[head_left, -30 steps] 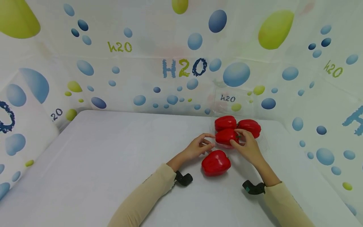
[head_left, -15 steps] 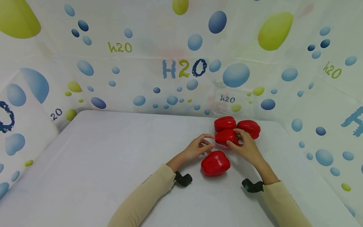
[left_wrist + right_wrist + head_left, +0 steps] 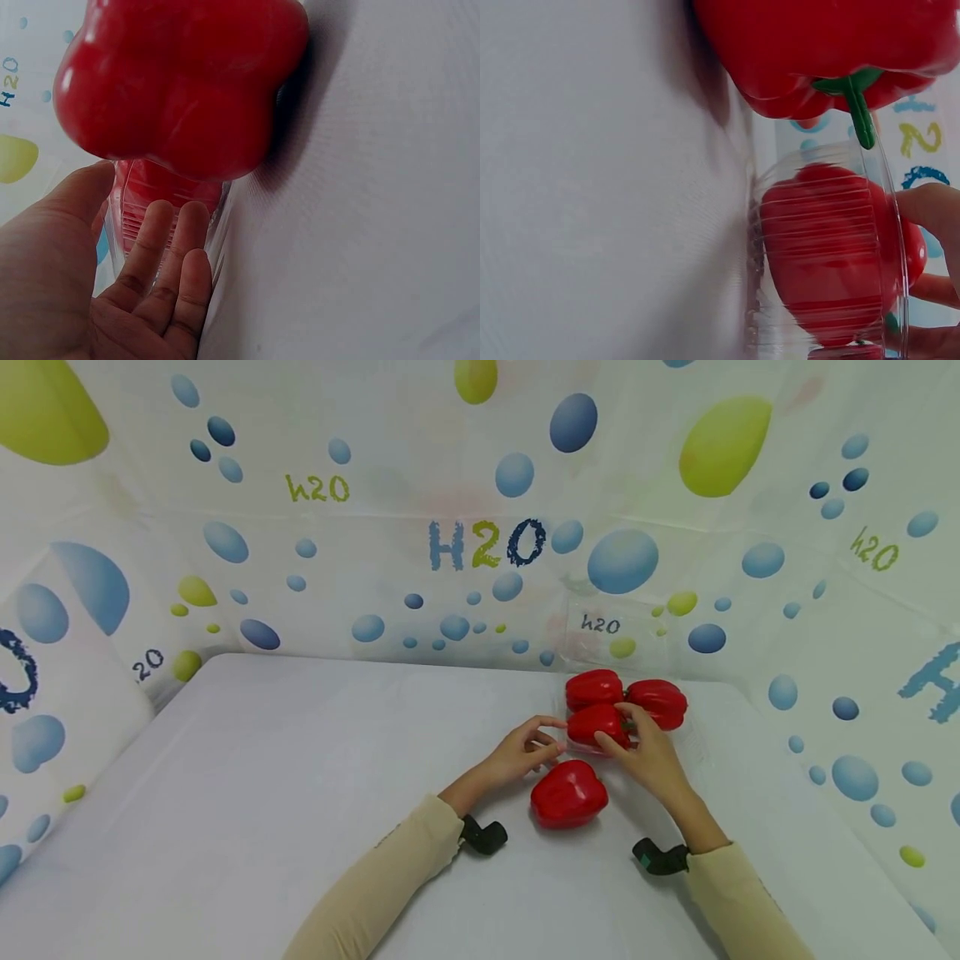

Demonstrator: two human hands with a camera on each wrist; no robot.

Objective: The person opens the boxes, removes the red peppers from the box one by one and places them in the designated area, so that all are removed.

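Pinching a red pepper (image 3: 588,725) in a clear container (image 3: 821,154), the right hand (image 3: 651,760) faces the left hand (image 3: 519,753), loosely spread beside it. Another pepper (image 3: 568,794) sits on the white table (image 3: 300,777); the backdrop (image 3: 390,468) reads "H2O" and "h2O".

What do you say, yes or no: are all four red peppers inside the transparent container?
No, one red pepper lies on the white table, outside the transparent container.
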